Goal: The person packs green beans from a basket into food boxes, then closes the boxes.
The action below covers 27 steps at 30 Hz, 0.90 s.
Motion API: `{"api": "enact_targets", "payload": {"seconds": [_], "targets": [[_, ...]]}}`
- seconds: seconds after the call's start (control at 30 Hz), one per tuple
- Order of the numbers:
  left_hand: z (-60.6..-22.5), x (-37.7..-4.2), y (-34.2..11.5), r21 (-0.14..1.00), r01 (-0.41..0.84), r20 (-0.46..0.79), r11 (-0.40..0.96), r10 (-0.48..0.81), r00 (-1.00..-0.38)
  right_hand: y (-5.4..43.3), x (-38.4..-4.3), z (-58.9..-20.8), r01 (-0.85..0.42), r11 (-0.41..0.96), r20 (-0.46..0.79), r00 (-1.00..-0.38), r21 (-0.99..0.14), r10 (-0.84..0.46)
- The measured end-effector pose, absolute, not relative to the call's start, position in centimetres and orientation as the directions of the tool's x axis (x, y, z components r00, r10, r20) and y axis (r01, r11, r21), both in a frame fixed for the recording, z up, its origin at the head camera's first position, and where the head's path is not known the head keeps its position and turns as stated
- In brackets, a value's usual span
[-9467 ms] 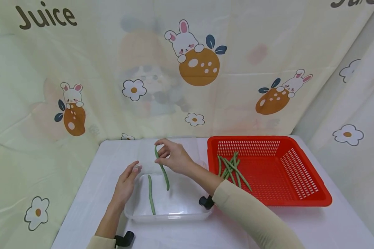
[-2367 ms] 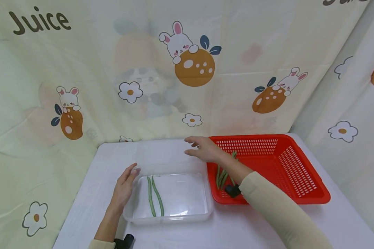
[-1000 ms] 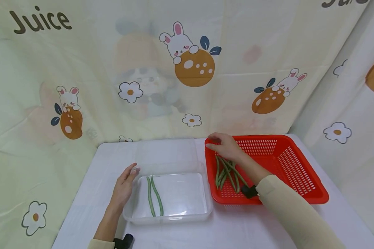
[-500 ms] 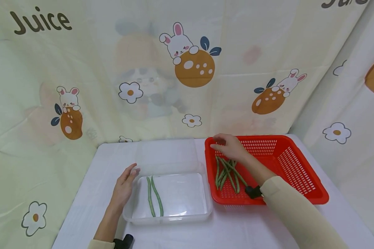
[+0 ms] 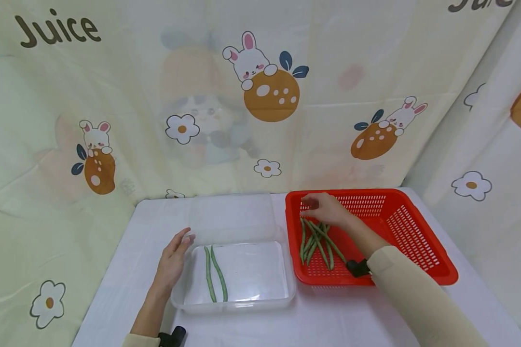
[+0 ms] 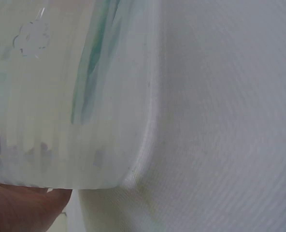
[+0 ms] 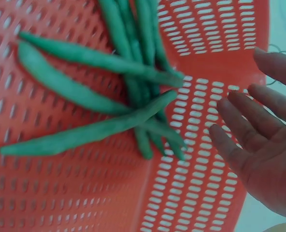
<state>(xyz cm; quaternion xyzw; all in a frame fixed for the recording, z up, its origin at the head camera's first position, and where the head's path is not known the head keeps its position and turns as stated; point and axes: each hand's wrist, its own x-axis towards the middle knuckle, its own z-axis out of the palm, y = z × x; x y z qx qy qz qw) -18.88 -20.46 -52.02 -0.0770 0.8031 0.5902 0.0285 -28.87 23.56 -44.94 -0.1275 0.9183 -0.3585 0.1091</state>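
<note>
My left hand (image 5: pixel 172 260) rests against the left side of a clear plastic box (image 5: pixel 243 304), its fingers near the back left corner. Two green beans (image 5: pixel 219 273) lie in that box, side by side and lengthwise. In the left wrist view the box wall (image 6: pixel 114 159) fills the left half, with part of my hand below it. Over the left back part of a red basket (image 5: pixel 375 226) hovers my right hand (image 5: pixel 327 209), fingers apart and holding nothing. Several green beans (image 7: pixel 85 130) lie crossed in the basket, just beside its fingers in the right wrist view.
Both containers stand on a white-covered table (image 5: pixel 126 284), the basket right of the box. A patterned curtain (image 5: pixel 199 96) hangs behind the table's back edge and along the right. Each wrist wears a small black camera (image 5: pixel 358 267).
Since the oldest frame, a second green bean has come to lie in the box. My right hand has moved right, over the basket, and lately sank slightly. My left hand stays put.
</note>
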Motion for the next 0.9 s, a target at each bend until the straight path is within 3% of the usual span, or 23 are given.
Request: {"api": "enact_targets", "payload": {"seconds": [0.23, 0.9], "targets": [[-52.0, -19.0, -20.4, 0.945, -0.159, -0.139, 0.285, -0.092, -0.986, 25.0, -29.1, -46.0, -0.098, 0.727, -0.252, -0.900, -0.679, -0.356], [-51.9, -19.1, -20.6, 0.950, -0.162, -0.148, 0.269, -0.071, -0.986, 24.9, -29.1, -46.5, -0.072, 0.764, -0.300, -0.892, -0.642, -0.337]]}}
